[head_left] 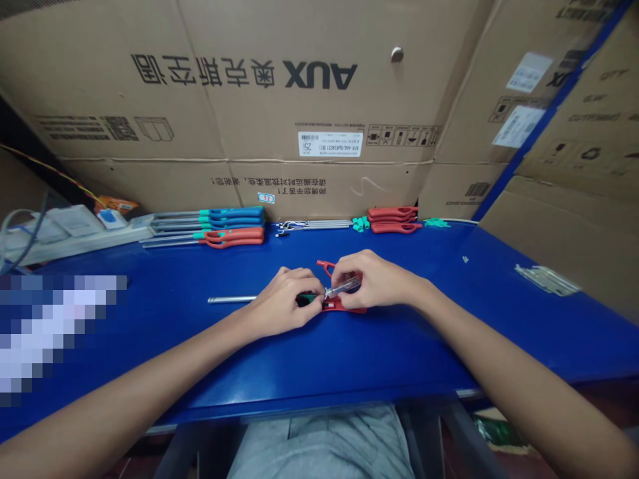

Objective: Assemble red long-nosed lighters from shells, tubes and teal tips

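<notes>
the left hand [282, 303] is closed around a steel screwdriver shaft [232, 299]. the right hand [375, 281] pinches a clear plastic tube [343, 287], above a red plastic handle [345, 305] on the blue workbench [379, 359].

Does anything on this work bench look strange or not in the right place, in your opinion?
Yes. The cardboard carton behind the blue table stands upside down: its AUX lettering and other print appear inverted. A small pale bundle also lies alone at the table's right side, apart from the tools.
</notes>
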Available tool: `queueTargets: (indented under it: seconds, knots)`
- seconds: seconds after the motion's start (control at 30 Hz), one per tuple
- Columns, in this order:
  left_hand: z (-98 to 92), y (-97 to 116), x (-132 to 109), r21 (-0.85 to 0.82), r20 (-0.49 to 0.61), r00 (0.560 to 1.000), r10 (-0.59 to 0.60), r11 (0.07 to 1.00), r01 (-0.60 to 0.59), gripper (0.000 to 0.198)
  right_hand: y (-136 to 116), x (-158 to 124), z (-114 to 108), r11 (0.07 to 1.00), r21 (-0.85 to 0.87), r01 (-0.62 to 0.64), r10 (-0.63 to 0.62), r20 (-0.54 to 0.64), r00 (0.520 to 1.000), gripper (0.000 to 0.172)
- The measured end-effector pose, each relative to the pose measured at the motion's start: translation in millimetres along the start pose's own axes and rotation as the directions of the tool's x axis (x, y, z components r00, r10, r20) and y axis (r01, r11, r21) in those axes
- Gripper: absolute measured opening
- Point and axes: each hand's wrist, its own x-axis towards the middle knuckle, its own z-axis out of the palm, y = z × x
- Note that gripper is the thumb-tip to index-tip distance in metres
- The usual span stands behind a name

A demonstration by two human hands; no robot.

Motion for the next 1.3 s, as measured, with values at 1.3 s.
queueTargets:
  seconds: [1.3]
  knots:
    - [-2.3,-13.0,-1.9,-0.043,-0.054,0.997,0.051,0.998,-0.054,0.025,103.8,-206.5,-86.0,0.47,-0.163,-0.867,0.654,-0.596,0.466,0.018]
